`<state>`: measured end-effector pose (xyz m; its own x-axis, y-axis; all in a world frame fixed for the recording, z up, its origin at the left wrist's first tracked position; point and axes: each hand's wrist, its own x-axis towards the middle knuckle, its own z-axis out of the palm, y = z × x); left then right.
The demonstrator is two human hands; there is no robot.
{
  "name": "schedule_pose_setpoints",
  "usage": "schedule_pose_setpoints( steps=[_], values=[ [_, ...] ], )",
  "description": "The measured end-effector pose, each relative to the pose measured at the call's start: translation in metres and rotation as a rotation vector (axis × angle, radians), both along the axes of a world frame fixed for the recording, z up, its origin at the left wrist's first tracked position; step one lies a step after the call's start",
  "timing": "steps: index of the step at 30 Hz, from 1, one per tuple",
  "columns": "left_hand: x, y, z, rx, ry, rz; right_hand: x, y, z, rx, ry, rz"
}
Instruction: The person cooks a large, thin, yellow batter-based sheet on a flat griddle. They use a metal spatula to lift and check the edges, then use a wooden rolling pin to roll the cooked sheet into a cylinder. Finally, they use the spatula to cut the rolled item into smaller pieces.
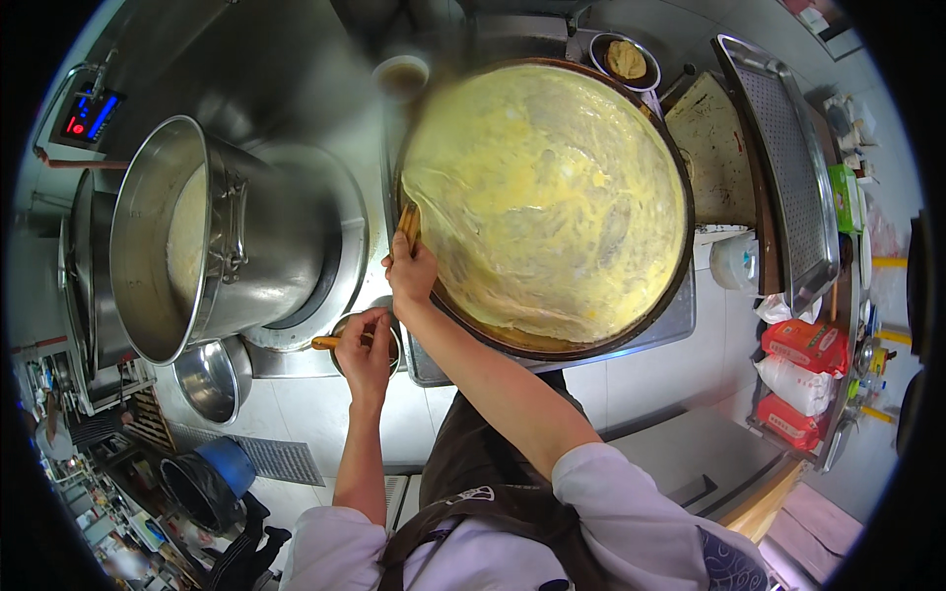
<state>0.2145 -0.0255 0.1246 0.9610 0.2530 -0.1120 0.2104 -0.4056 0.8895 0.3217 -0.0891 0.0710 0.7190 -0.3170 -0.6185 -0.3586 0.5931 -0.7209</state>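
Note:
A large round griddle (687, 212) carries a thin, yellow, egg-streaked pancake (552, 197) that covers nearly its whole surface. At the griddle's left edge my right hand (412, 268) is closed round a wooden scraper (409, 222). The scraper's tip meets the pancake's rim, which looks slightly raised and folded there. My left hand (363, 355) is just left of my right wrist, over a small round container (394, 353), with its fingers bent together. From its left side sticks a wooden-handled tool (324, 343); the tool's other end is hidden by the hand and the container.
Left of the griddle stands a tall steel pot (266, 231) with pale contents, tilted in view, beside a steel bowl (214, 379). A cup (401, 77) and a bowl with dough (625, 59) sit behind. A perforated tray (783, 163) leans at right, above red packages (803, 347).

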Motion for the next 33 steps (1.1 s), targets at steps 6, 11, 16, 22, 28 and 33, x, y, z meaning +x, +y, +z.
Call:
schedule_pose_setpoints(
  steps=[6, 11, 16, 22, 28, 33],
  values=[
    [-0.007, 0.005, -0.01, 0.021, -0.073, 0.037, 0.002, 0.002, -0.003, 0.015, 0.003, -0.02],
    [-0.009, 0.0, -0.003, -0.051, -0.029, 0.051, 0.019, -0.001, 0.0, 0.008, -0.003, -0.025],
    [-0.01, -0.001, -0.006, -0.051, -0.054, 0.051, 0.025, -0.003, -0.002, 0.039, 0.0, -0.029],
    [-0.013, -0.001, -0.004, -0.041, -0.02, 0.049, 0.025, -0.006, -0.001, 0.0, -0.048, -0.021],
    [-0.015, -0.002, -0.008, -0.062, -0.005, 0.056, 0.004, 0.002, -0.008, -0.011, -0.035, 0.008],
    [-0.011, -0.007, -0.002, -0.039, -0.009, 0.051, 0.035, -0.003, -0.021, -0.047, -0.071, 0.004]
  ],
)
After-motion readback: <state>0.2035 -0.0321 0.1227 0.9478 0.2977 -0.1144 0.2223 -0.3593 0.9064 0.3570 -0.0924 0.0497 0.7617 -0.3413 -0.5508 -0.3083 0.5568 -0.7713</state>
